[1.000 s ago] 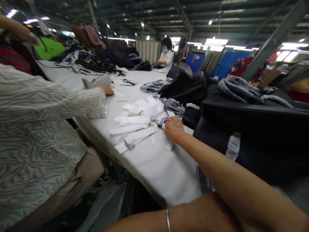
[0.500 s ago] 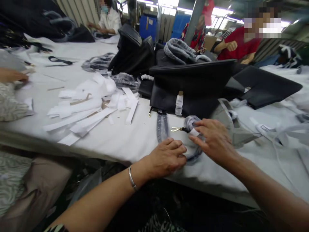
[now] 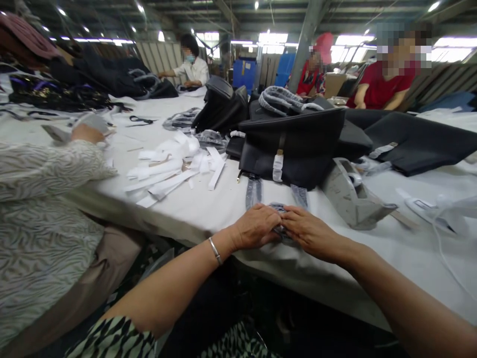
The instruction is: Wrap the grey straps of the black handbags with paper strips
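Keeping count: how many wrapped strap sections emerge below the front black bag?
2: left section, beyond the left hand; right section, beyond the right hand. More may be hidden.

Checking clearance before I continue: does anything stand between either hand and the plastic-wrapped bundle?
Nothing visible does: the left hand and right hand both touch the plastic-wrapped bundle. The black bag stands beyond it, the grey tape dispenser to the right.

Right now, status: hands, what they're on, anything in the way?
Left hand, right hand: both on plastic-wrapped bundle, grip partly hidden. Nearest obstacles: black bag beyond, tape dispenser rightward, both apart from hands.
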Available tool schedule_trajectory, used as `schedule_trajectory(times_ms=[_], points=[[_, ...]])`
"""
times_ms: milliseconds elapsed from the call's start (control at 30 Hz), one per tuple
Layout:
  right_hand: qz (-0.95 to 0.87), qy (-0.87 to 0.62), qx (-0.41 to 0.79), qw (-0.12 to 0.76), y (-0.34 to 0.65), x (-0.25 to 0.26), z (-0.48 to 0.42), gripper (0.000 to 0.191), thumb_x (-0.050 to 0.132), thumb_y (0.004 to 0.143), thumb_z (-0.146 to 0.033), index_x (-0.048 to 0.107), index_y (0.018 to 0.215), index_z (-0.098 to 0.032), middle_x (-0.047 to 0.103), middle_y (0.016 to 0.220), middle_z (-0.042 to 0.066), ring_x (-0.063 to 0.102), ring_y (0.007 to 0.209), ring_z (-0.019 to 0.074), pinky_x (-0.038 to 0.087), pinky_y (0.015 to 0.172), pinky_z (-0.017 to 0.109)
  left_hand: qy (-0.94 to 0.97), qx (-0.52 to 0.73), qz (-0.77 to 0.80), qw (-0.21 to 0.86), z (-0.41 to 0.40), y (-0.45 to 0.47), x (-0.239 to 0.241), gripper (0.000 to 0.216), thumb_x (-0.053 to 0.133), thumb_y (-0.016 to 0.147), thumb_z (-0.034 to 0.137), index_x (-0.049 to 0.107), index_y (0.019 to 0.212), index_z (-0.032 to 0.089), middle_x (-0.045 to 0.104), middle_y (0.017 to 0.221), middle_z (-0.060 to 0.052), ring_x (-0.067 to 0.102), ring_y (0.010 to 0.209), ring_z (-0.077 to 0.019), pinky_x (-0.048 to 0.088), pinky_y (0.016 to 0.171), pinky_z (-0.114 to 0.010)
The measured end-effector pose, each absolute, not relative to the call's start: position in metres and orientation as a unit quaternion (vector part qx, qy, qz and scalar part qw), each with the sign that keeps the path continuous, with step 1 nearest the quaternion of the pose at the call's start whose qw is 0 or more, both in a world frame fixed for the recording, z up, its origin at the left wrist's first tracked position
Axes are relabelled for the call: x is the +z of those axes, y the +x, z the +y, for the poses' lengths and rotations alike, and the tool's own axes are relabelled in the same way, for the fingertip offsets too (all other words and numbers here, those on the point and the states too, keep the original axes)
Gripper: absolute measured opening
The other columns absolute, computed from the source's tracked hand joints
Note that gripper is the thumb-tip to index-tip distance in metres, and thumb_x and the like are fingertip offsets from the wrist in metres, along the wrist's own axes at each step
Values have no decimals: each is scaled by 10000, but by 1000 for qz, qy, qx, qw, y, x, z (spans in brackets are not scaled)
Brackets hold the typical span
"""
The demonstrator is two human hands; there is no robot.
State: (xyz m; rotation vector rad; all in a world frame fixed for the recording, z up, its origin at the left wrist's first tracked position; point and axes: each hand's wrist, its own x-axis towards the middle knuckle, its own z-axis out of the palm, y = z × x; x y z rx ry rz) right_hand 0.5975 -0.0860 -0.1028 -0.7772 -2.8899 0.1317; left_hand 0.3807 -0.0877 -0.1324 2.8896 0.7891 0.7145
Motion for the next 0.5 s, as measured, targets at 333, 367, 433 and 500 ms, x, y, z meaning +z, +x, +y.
schedule_trajectory(times_ms=[333, 367, 433, 500], points=[[-896, -397, 174, 98, 611, -82, -39, 361, 510, 863, -505, 742, 991, -259, 697, 1101, 83, 632, 1066, 296, 521, 943, 432, 954, 207, 212, -49, -80, 382, -131, 337, 487, 916, 464, 629, 1017, 176, 639, 1005, -61, 551, 999, -231, 368, 899, -352], [-887, -416, 167, 113, 598, -73, -28, 371, 511, 848, -522, 747, 961, -259, 700, 1076, 88, 642, 1032, 298, 516, 939, 442, 955, 209, 205, -52, -80, 381, -130, 309, 492, 912, 435, 634, 1009, 178, 637, 996, -59, 552, 995, -230, 367, 902, -353], [-888, -418, 145, 125, 559, -60, -7, 357, 503, 842, -502, 743, 950, -260, 695, 1066, 85, 637, 1016, 290, 497, 946, 445, 958, 207, 194, -48, -81, 380, -126, 262, 494, 903, 372, 640, 1014, 185, 637, 966, -52, 569, 952, -214, 383, 885, -352], [-907, -389, 130, 93, 509, -56, 14, 321, 460, 875, -403, 726, 978, -255, 688, 1076, 69, 627, 1020, 255, 490, 931, 401, 960, 202, 187, -40, -82, 376, -120, 244, 463, 906, 310, 651, 1014, 197, 642, 948, -49, 592, 889, -191, 415, 823, -346]])
